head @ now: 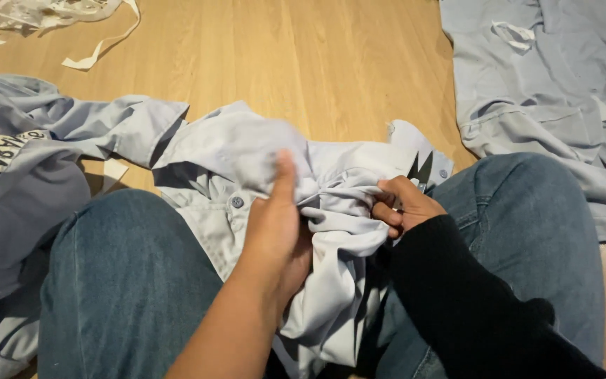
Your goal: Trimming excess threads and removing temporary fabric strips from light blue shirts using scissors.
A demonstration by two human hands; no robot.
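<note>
Both hands worked one shirt point(247, 151): left hand point(275, 231) clenched its bunched cloth, right hand point(405, 203) gripped scissors point(421, 170), mid-cut, needing tautness next.

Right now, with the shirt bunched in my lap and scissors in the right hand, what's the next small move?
Probably pull the fabric flat first. The left hand grips the pale blue shirt in a tight bunch, and the scissors in the right hand point up at crumpled folds, so a snip could catch extra layers.

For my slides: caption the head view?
Left hand bunches a pale blue shirt; right hand holds scissors.
</note>
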